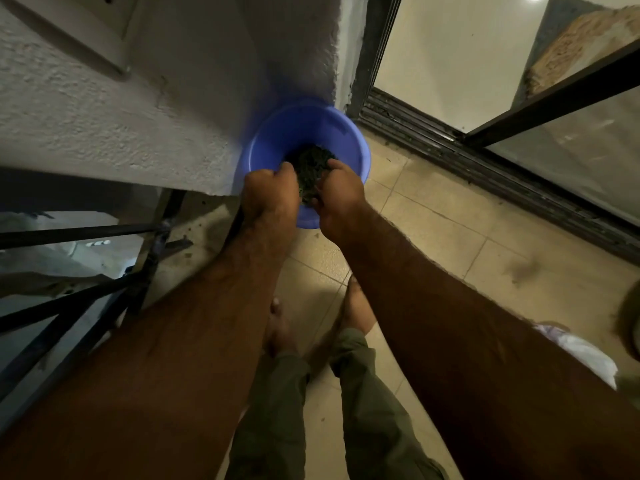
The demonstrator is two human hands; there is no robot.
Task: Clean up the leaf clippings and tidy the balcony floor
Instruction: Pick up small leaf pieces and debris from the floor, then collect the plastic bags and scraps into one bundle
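Head view looks down on the left hand (270,194) and the right hand (341,197), both with fingers curled inward, gripping one dark green clump of leaf clippings (313,169) between them over the near side of a blue basin (277,140). The basin stands on the tiled balcony floor (433,220), in the corner where the rough white wall (121,126) meets the sliding-door track (450,147). Bare feet (355,306) stand on the tiles nearer the camera, and a dark metal railing (86,233) runs along the floor's left edge.

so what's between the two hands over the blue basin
A dark green clump of leaf clippings, gripped between the left hand and the right hand above the blue basin, as the head view shows.
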